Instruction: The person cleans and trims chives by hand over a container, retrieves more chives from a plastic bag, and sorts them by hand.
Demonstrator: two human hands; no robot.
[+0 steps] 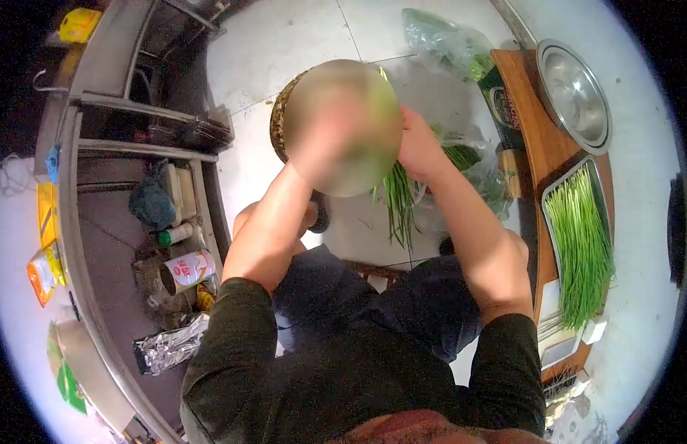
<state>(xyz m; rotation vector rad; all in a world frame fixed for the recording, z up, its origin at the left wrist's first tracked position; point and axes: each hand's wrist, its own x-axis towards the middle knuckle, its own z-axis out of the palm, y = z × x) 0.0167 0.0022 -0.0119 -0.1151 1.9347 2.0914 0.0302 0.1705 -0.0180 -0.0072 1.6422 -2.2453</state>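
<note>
Both of my arms reach forward over a round, brown-speckled container [279, 122] on the floor. A blurred disc covers most of it and hides my left hand [325, 133], so its fingers cannot be made out. Just right of the blur is my right hand [415, 140], partly visible, its fingertips hidden by the blur. Long green stalks [399, 200] hang down beside and below my right hand. Whether either hand grips them cannot be seen.
On the right, a wooden board [532, 111] bears a metal bowl [576, 96] and a tray of green stalks [580, 244]. Plastic bags with greens [447, 41] lie on the floor. A shelf with a can [192, 270] and foil [170, 348] stands left.
</note>
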